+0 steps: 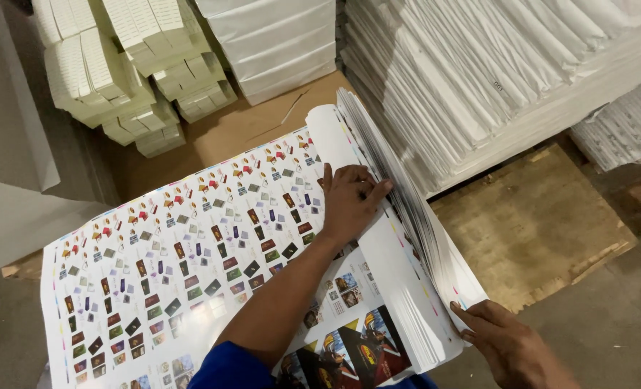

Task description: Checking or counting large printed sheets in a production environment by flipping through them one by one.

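Storage/print area w/ concrete floor; stacks of white paper on all sides. We stand over a stack of large printed sheets lying flat, approx. centre-left of view. Top sheet carries rows of small coloured label prints; larger dark/yellow graphics sit at its near edge.

Hands:
- Left hand: palm down, fingers spread, pressed flat on top sheet near the right-hand edge of the stack. Fingertips touch the lifted sheet edges. Blue sleeve shows at the upper arm.
- Right hand: at the stack's near right corner, fingers curled onto the fanned sheet edges. Thumb is hidden, so we cannot tell whether it pinches or only props them.

Sheet edges along the right side are raised and fanned apart, running from far end to the right hand; colour marks show on the white margin.

Surroundings:
- Brown cardboard lies beyond the stack's far end.
- Bundles of small cream cartons piled far left, on/next to the cardboard.
- Wrapped white ream stack at top centre.
- Tall pile of white sheets at upper right, just beside the fanned edges.
- Bare wooden pallet board at right, below that pile.
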